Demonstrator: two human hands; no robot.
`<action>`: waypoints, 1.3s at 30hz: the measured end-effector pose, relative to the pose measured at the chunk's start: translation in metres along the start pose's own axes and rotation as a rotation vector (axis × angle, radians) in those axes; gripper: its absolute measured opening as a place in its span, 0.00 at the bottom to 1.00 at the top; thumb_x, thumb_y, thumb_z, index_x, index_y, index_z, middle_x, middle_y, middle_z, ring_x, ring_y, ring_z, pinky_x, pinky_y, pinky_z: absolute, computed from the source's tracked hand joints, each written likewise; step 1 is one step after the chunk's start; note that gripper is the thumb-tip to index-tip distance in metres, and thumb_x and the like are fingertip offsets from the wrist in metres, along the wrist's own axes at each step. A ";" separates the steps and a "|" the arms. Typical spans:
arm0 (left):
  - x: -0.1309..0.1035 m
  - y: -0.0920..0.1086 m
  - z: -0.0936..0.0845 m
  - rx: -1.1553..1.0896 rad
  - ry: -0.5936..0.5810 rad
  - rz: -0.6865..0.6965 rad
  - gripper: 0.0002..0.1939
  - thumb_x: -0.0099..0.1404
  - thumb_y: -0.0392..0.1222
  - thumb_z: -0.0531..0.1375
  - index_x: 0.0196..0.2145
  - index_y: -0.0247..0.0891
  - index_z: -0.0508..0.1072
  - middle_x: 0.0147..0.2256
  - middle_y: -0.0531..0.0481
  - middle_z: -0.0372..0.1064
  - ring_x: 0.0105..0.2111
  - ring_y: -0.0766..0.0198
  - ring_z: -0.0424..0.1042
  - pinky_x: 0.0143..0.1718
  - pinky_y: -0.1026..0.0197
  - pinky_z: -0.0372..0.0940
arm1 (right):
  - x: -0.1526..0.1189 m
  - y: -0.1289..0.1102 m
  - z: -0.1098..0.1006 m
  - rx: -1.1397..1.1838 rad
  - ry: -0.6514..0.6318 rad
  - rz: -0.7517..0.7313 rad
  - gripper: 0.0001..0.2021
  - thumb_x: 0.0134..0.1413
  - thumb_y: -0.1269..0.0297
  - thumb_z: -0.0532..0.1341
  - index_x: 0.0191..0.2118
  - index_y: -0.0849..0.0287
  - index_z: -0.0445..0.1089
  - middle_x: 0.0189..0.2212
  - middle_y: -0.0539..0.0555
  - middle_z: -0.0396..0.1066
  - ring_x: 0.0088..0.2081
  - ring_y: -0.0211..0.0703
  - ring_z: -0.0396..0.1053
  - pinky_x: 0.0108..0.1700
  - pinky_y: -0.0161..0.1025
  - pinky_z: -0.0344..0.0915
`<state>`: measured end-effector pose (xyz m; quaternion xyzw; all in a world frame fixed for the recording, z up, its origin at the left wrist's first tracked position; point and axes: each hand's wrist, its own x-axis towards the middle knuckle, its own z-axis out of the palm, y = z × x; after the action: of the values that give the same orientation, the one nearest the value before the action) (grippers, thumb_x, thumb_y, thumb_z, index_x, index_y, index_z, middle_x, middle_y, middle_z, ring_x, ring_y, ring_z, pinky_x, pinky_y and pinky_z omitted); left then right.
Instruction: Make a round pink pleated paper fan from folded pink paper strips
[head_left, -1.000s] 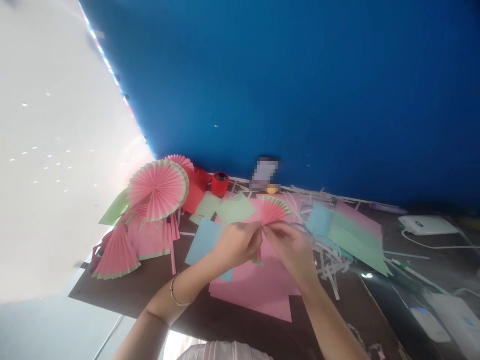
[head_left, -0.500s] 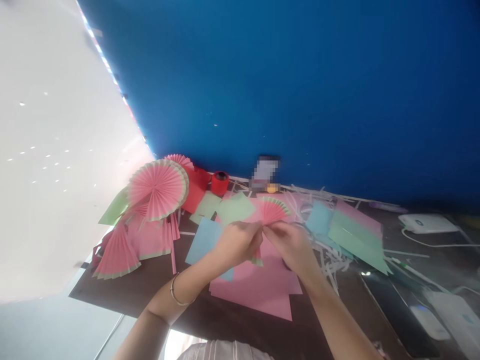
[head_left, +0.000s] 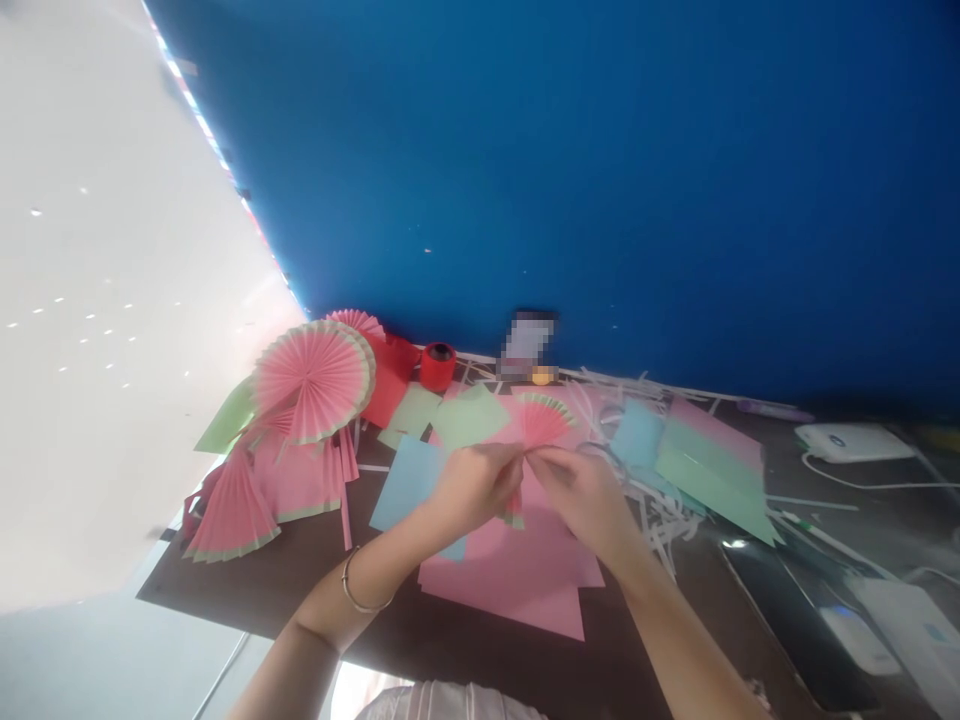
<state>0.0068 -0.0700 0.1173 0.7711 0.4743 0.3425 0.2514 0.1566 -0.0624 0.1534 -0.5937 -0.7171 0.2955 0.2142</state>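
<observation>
Both hands meet at the middle of a small pleated paper fan (head_left: 546,420), pink with a green edge. My left hand (head_left: 484,485), with a bangle on its wrist, is closed on the fan's narrow middle. My right hand (head_left: 577,488) pinches the same spot from the right, fingertips touching the left ones. The fan's upper part spreads out above the fingers, and a folded end shows below them. Pink sheets (head_left: 510,590) lie under the hands, with a blue sheet (head_left: 409,480) to the left and green paper (head_left: 472,415) behind.
A round pleated fan (head_left: 311,380) and a half-open fan (head_left: 234,510) are at the left. Behind stand a red tape roll (head_left: 437,367) and a phone (head_left: 527,343). Stacked sheets (head_left: 709,475), paper strips (head_left: 664,525), a dark tablet-like device (head_left: 795,625) and a white box (head_left: 855,443) lie right.
The fan's spread part has narrowed slightly on its right side. My hands keep their grip at nearly the same place, and the view has shifted a little.
</observation>
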 end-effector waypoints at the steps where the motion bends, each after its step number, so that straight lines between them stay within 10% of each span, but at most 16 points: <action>1: 0.000 0.001 0.000 -0.028 -0.004 -0.015 0.13 0.62 0.30 0.47 0.21 0.37 0.58 0.16 0.57 0.61 0.17 0.73 0.59 0.19 0.70 0.52 | -0.001 0.001 0.001 -0.055 0.025 -0.007 0.14 0.56 0.61 0.51 0.32 0.58 0.74 0.31 0.54 0.76 0.33 0.46 0.72 0.36 0.39 0.64; 39: 0.004 -0.010 0.012 -0.013 -0.076 -0.114 0.11 0.59 0.32 0.48 0.19 0.37 0.55 0.16 0.59 0.46 0.18 0.71 0.43 0.19 0.67 0.43 | 0.006 0.011 0.005 -0.165 -0.047 -0.058 0.14 0.54 0.64 0.50 0.22 0.57 0.67 0.20 0.52 0.69 0.23 0.40 0.64 0.26 0.36 0.56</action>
<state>0.0117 -0.0625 0.1039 0.7538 0.5051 0.3012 0.2933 0.1598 -0.0563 0.1423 -0.5812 -0.7608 0.2429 0.1562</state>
